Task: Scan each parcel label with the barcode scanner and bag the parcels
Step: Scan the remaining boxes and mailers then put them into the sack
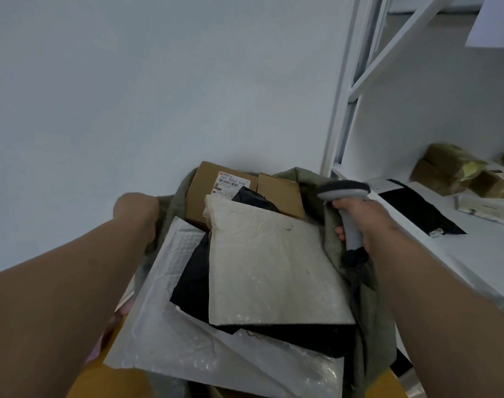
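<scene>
With my right hand (360,222) gripping the barcode scanner (345,202), fingers curled round its handle, the labelled box (216,191) lies upper left of it, while my left hand (137,214) holds the bag rim (170,202), finger position not visible.

1. The right hand (360,219) grips the handle of a grey barcode scanner (344,193), held over the right edge of an open grey-green bag (368,297).
2. The left hand (135,216) holds the bag's left rim.
3. In the bag, a white bubble mailer (270,268) lies on top of a black parcel (191,282) and a larger clear-white mailer (170,334).
4. Behind them stands a cardboard box (204,196) with a printed label (232,183).
5. On the white shelf (474,254) to the right lie a black mailer (417,211) and taped brown parcels (451,170).
</scene>
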Action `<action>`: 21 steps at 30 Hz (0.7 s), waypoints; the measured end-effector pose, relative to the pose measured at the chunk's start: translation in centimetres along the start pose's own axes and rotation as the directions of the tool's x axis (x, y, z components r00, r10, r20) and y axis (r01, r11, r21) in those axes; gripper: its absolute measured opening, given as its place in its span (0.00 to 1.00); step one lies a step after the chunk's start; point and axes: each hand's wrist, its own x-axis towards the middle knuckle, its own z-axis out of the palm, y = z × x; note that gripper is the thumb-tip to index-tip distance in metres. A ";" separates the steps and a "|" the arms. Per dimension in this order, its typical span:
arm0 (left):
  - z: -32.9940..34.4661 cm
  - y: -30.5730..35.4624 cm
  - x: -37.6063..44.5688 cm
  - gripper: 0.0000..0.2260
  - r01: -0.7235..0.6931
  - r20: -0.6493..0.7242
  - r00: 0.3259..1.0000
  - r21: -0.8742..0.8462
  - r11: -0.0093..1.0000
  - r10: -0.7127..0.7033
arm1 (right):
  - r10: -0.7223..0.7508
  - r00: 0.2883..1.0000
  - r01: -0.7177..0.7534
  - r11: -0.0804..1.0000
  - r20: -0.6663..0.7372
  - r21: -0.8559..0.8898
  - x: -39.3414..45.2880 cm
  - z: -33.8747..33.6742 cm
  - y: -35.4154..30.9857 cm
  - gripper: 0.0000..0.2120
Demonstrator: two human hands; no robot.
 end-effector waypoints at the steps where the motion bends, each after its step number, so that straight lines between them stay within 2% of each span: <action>1: -0.4 0.2 0.5 0.06 -0.073 -0.070 0.994 0.189 0.979 0.087 | -0.023 0.999 0.024 0.999 -0.038 0.041 0.0 -0.6 -0.6 0.16; 2: -0.5 0.5 0.6 0.10 -0.182 -0.094 0.968 0.378 0.908 0.233 | -0.042 0.997 0.046 0.997 -0.061 0.062 0.0 -1.2 -1.2 0.16; 3: -0.6 1.1 0.8 0.14 -0.226 -0.098 0.950 0.443 0.867 0.298 | -0.063 0.995 0.069 0.995 -0.081 0.078 0.1 -1.5 -1.7 0.15; 4: -0.7 1.9 0.4 0.16 -0.225 -0.107 0.948 0.447 0.866 0.301 | -0.087 0.992 0.095 0.992 -0.096 0.079 0.0 -1.8 -2.3 0.13; 5: -0.8 2.2 0.5 0.17 -0.313 -0.073 0.925 0.410 0.857 0.373 | -0.118 0.987 0.128 0.988 -0.112 0.084 0.0 -1.8 -2.6 0.12; 6: -0.9 3.3 0.0 0.17 -0.284 -0.111 0.932 0.369 0.885 0.345 | -0.144 0.981 0.155 0.984 -0.127 0.084 -0.1 -1.8 -3.0 0.11; 7: -1.1 3.7 -0.3 0.16 -0.306 -0.139 0.926 0.272 0.912 0.352 | -0.160 0.977 0.172 0.982 -0.139 0.082 -0.1 -1.7 -3.4 0.11; 8: -1.3 4.6 -0.9 0.15 -0.300 -0.174 0.936 0.064 0.952 0.306 | -0.166 0.978 0.175 0.982 -0.127 0.071 -0.5 -1.7 -4.0 0.11; 9: -1.4 5.5 -0.9 0.15 -0.295 -0.157 0.952 -0.239 0.925 0.264 | -0.175 0.978 0.183 0.981 -0.113 0.067 -0.8 -1.6 -4.5 0.11; 10: -1.8 6.4 -0.9 0.16 -0.255 -0.140 0.966 -0.393 0.883 0.217 | -0.183 0.977 0.190 0.980 -0.110 0.060 -1.2 -1.7 -5.1 0.11; 12: -2.0 6.9 -0.7 0.15 -0.324 -0.220 0.941 -0.384 0.865 0.256 | -0.220 0.966 0.228 0.973 -0.136 0.045 -1.7 -1.8 -6.1 0.10; 14: -2.0 6.9 -1.4 0.13 -0.400 -0.277 0.904 -0.284 0.871 0.325 | -0.276 0.951 0.280 0.960 -0.141 0.003 -2.1 -1.2 -6.7 0.10; 15: -1.8 6.5 -1.9 0.12 -0.438 -0.251 0.890 -0.242 0.866 0.380 | -0.292 0.947 0.290 0.956 -0.136 -0.034 -2.1 -0.7 -6.7 0.10; 17: -1.1 4.7 -2.0 0.12 -0.428 -0.131 0.902 -0.159 0.889 0.411 | -0.288 0.955 0.267 0.938 -0.070 -0.223 -1.7 0.4 -5.5 0.14; 19: -0.6 2.0 -1.1 0.14 -0.343 -0.025 0.939 -0.070 0.937 0.342 | -0.231 0.973 0.212 0.888 0.002 -0.408 -1.0 1.3 -3.2 0.19; 21: -0.4 -0.7 -0.8 0.15 -0.223 0.111 0.966 -0.086 0.971 0.232 | -0.173 0.984 0.173 0.869 0.042 -0.463 -0.7 1.7 -0.7 0.16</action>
